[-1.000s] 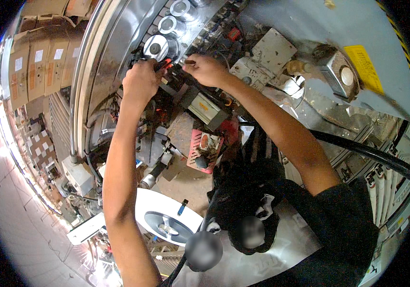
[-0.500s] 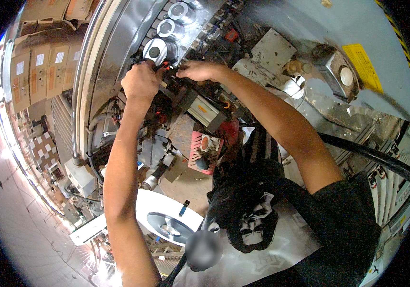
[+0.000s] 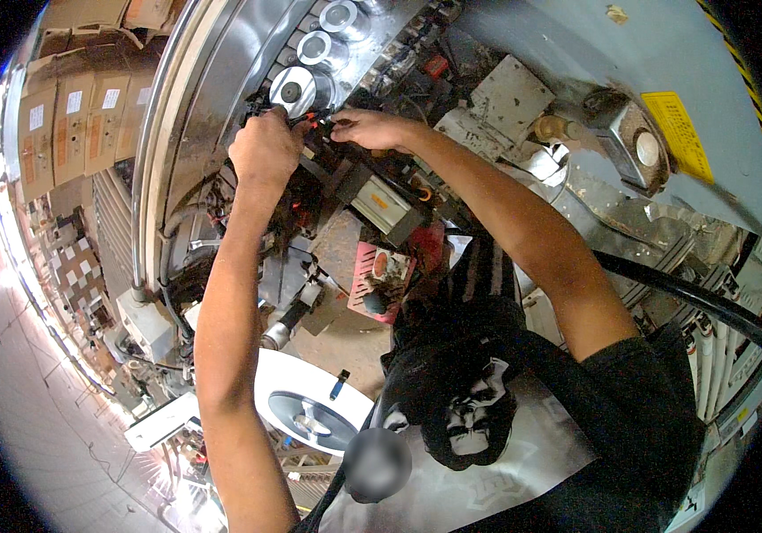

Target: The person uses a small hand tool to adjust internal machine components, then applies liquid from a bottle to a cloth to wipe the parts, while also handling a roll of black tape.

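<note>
Both my arms reach forward into a machine with dark, dusty parts. My left hand [image 3: 265, 153] is closed just in front of the nearest silver roller [image 3: 305, 82], its fingertips curled over dark parts there; what they grip is hidden. A little to its right, my right hand [image 3: 369, 131] has its fingers bent together at a small dark part beside the roller, too small to name. Small orange-red pieces [image 3: 312, 117] show between the two hands. Below them sits a grey metal block [image 3: 381, 202] with an orange label.
Two more silver rollers [image 3: 314, 47] line the metal panel beyond. A pink slotted tray [image 3: 365, 266] and a white reel [image 3: 283, 373] lie nearer me. A thick black hose [image 3: 683, 289] crosses at right. Cardboard boxes [image 3: 66, 133] stand at left beyond the machine's edge.
The view has shifted slightly. Both hands stay at the same parts by the roller, with only small finger movement on the right.
</note>
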Tool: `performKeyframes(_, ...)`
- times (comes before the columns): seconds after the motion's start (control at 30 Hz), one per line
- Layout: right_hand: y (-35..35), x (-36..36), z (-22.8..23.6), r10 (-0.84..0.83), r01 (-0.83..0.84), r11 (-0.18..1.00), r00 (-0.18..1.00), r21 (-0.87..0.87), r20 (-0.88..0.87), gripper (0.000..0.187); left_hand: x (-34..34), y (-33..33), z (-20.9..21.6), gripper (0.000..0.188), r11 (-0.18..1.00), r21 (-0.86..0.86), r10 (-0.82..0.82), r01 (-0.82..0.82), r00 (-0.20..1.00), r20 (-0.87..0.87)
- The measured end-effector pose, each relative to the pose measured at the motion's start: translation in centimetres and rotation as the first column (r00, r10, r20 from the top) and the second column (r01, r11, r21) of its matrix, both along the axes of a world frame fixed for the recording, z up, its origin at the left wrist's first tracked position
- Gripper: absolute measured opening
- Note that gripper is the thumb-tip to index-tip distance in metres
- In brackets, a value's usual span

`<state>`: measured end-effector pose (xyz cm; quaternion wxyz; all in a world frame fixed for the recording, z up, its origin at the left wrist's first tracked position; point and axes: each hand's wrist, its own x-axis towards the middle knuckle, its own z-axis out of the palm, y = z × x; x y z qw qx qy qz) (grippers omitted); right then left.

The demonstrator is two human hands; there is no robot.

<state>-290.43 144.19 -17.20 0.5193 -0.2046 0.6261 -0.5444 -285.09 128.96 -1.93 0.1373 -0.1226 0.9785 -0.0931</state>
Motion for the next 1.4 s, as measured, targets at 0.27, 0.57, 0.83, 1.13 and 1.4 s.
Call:
performKeyframes(0.27,0.0,0.2,-0.3,-0.034,0.035,0.999,0.999,-0.018,0.034,0.071,-0.2,0.0,0.0,0.043,0.999,0.017,0.048,-0.049,0.999,0.015)
performKeyframes(0.57,-0.2,0.1,-1.0,-0.026,0.027,0.999,0.998,-0.024,0.053,0.069,0.1,0.7,0.6,0.044,0.991,0.042,0.125,-0.125,0.992,-0.004)
performKeyframes(0.83,0.1,0.3,-0.8,-0.057,0.061,0.998,0.99,-0.025,0.127,0.07,-0.2,0.7,0.1,0.048,0.985,0.033,0.169,-0.169,0.986,0.01)
performKeyframes(1.13,0.3,0.2,-0.7,-0.059,0.062,0.998,0.99,-0.024,0.126,0.068,0.3,0.8,-0.1,0.049,0.984,0.033,0.175,-0.174,0.984,-0.027)
performKeyframes(1.4,0.6,0.3,-0.3,-0.061,0.072,0.996,0.983,-0.055,0.17,0.068,1.1,1.0,-0.6,0.053,0.976,0.054,0.216,-0.213,0.974,-0.07)
